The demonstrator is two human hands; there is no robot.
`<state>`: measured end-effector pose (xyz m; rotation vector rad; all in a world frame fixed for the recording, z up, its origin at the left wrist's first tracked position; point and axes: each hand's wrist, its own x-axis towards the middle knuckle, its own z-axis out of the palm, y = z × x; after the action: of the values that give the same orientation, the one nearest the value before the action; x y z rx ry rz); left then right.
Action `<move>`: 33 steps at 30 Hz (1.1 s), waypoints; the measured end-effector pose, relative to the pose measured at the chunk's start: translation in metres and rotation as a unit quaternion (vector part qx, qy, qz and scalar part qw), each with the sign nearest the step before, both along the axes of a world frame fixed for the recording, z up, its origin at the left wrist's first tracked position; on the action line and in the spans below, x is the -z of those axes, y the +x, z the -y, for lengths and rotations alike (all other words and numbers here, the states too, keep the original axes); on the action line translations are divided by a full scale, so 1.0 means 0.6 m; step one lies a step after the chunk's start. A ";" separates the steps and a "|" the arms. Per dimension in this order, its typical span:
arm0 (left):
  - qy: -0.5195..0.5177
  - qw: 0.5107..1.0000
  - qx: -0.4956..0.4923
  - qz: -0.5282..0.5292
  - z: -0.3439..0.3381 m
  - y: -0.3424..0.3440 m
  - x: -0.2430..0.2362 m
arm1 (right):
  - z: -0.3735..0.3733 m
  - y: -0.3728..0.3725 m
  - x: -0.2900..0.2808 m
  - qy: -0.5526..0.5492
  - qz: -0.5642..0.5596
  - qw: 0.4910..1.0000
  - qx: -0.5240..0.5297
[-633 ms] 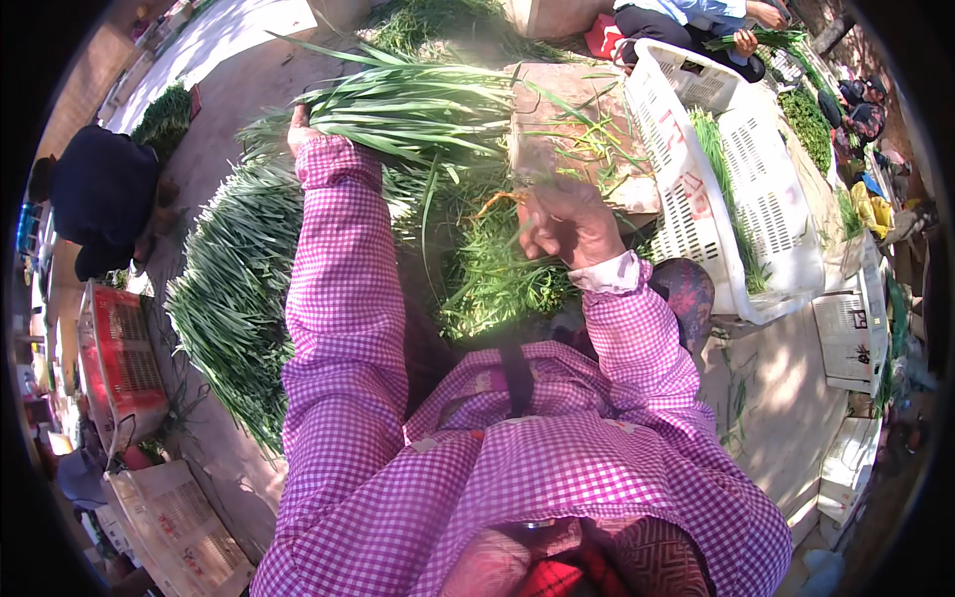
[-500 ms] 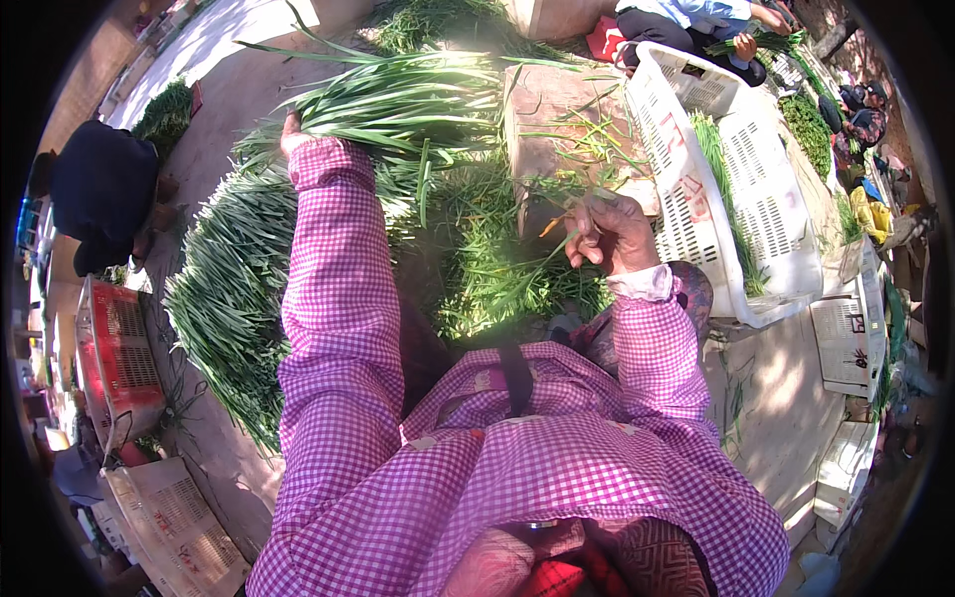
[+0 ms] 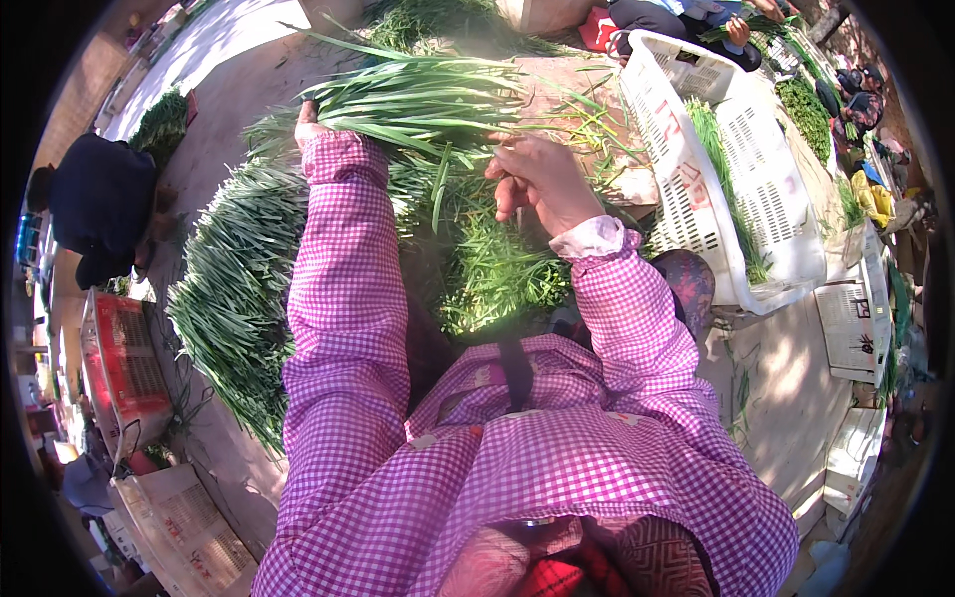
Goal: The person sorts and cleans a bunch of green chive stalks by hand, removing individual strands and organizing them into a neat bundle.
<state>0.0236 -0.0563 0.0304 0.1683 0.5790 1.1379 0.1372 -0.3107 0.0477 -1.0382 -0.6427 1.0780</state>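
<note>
A bunch of garlic chives (image 3: 418, 95), long flat green leaves, is held in my left hand (image 3: 309, 127), closed around its left end. The leaves fan out rightward, and the hand's fingers are mostly hidden beneath them. Just below the right part of the bunch, my right hand (image 3: 547, 184) has its fingers curled and pressed together; whatever they pinch is too small to name. A big heap of chives (image 3: 239, 289) lies beside my left forearm. Loose thin green leaves (image 3: 502, 274) are piled below my right hand, in front of my lap.
A wooden block (image 3: 562, 85) strewn with yellowish leaf scraps stands behind my right hand. Right of it, a white plastic crate (image 3: 686, 199) holds some chives. A red crate (image 3: 124, 353) and a person in dark clothing (image 3: 104, 204) are at left. Another person's hand (image 3: 738, 32) shows at upper right.
My right hand has moved left and up, from beside the crate to the right part of the bunch. The left hand keeps its hold and has shifted slightly right.
</note>
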 end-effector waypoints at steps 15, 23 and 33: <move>-0.061 0.989 0.040 -0.127 0.020 -0.029 -0.051 | 0.112 0.092 0.056 -0.298 0.391 0.868 0.075; -0.080 0.996 0.020 -0.036 -0.036 -0.023 0.003 | 0.029 0.076 0.030 -0.047 0.291 0.944 0.148; -0.034 0.993 0.026 -0.111 -0.023 0.015 0.007 | -0.050 0.023 0.095 0.096 0.029 0.988 0.116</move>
<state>0.0325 -0.0427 0.0261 0.2524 0.8061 1.0536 0.1513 -0.2809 -0.0096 -0.9532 -0.6414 0.7704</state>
